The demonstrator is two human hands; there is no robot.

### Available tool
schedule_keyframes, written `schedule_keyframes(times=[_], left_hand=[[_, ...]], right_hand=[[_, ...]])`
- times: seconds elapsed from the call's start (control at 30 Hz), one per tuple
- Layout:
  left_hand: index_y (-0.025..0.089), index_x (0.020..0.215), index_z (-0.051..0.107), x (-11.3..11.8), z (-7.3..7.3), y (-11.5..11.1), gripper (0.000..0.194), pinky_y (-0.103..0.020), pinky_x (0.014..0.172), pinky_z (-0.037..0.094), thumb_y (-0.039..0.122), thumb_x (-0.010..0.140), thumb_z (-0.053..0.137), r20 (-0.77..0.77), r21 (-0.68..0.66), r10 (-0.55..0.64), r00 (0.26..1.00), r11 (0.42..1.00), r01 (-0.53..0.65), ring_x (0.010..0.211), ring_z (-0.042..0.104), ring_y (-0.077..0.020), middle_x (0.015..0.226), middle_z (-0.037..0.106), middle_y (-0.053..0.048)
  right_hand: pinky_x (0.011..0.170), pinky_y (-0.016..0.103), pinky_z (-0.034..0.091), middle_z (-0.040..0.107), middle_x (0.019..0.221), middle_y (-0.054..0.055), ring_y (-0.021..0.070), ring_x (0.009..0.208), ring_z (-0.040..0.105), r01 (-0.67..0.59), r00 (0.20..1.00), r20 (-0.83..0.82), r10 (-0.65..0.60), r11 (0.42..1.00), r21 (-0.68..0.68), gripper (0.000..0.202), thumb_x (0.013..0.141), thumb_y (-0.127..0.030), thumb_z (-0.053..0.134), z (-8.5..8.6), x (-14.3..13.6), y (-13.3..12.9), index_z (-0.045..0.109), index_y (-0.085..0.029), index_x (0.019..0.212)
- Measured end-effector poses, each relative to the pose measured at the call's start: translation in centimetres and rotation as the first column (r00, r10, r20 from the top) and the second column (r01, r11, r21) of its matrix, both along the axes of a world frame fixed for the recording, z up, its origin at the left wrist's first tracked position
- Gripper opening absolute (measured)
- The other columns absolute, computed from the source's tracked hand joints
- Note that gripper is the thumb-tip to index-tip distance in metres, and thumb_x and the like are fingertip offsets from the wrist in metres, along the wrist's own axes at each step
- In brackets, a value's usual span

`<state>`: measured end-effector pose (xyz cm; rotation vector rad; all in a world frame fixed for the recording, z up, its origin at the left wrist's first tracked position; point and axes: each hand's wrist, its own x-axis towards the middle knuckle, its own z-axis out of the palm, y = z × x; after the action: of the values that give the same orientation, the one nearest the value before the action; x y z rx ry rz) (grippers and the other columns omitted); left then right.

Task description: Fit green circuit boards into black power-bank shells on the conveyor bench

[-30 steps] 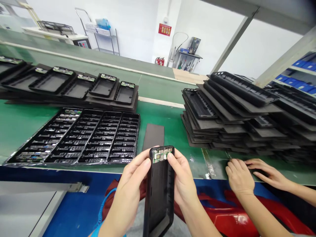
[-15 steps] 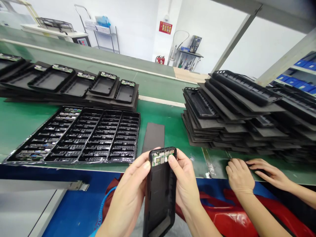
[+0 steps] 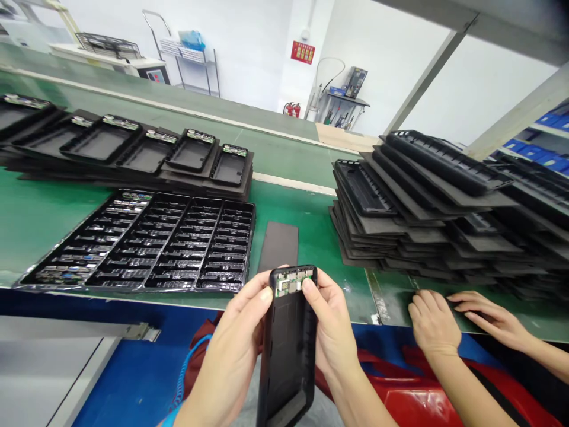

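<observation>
Between my two hands is a black plastic power bank shell (image 3: 288,350), its open side facing me and tilted upright. A small green circuit board (image 3: 291,282) with a digit display sits across its top end. My left hand (image 3: 242,332) grips the left edge, thumb at the upper corner. My right hand (image 3: 333,323) wraps the right edge, with its thumb pressed on the board's right part. Behind the shell, a dark grey foam sheet (image 3: 281,243) lies on the green bench (image 3: 311,213).
To the left lies a black compartment tray (image 3: 173,243) with circuit boards in its leftmost column. Behind it, shells with boards (image 3: 191,151) rest on foam sheets. Stacked shells and sheets (image 3: 377,231) rise at right. A co-worker's hands (image 3: 435,323) rest at the bench edge.
My hands and the shell hold nearly the same pose. The view has shifted slightly, so the bench items appear a little further right. The co-worker's hands stay at the bench edge.
</observation>
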<state>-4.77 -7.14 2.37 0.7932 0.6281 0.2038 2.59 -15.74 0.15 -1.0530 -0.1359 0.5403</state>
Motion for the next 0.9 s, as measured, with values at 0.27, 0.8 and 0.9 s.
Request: schedule_keyframes(times=[0.27,0.8,0.9], left_hand=[[0.03,0.122,0.055,-0.8,-0.9,0.3,0.044,-0.03,0.081,0.052,0.047,0.081,0.053,0.059,0.034,-0.073,0.996,0.997,0.071,0.112,0.056,-0.0257,0.125,0.061,-0.003],[0.024,0.118,0.06,-2.3,-3.0,0.8,0.043,-0.04,0.102,0.038,0.04,0.078,0.06,-0.049,0.408,-0.15,0.987,0.899,0.157,0.119,0.051,-0.0276,0.125,0.06,-0.007],[0.021,0.109,0.066,-3.0,-3.1,2.2,0.043,-0.043,0.098,0.04,0.042,0.071,0.066,0.028,0.317,-0.023,0.999,0.948,0.012,0.11,0.057,-0.0296,0.112,0.068,-0.011]], right_hand=[[0.074,0.025,0.05,0.071,0.086,0.002,0.0138,0.075,0.065,-0.05,0.989,-0.132,0.059,0.996,0.072,0.016,0.077,-0.029,0.067,-0.2,0.4,0.4,0.065,-0.018,0.089],[0.058,0.025,0.05,0.071,0.086,0.002,0.0166,0.067,0.064,0.009,0.995,-0.094,-0.017,0.996,-0.093,0.032,0.066,-0.04,0.075,-2.2,0.5,0.6,0.067,-0.023,0.092],[0.049,0.024,0.046,0.07,0.076,0.005,0.0171,0.061,0.06,0.079,0.996,0.054,-0.068,0.974,-0.214,0.04,0.063,-0.049,0.073,-3.9,1.1,0.0,0.07,-0.019,0.089]])
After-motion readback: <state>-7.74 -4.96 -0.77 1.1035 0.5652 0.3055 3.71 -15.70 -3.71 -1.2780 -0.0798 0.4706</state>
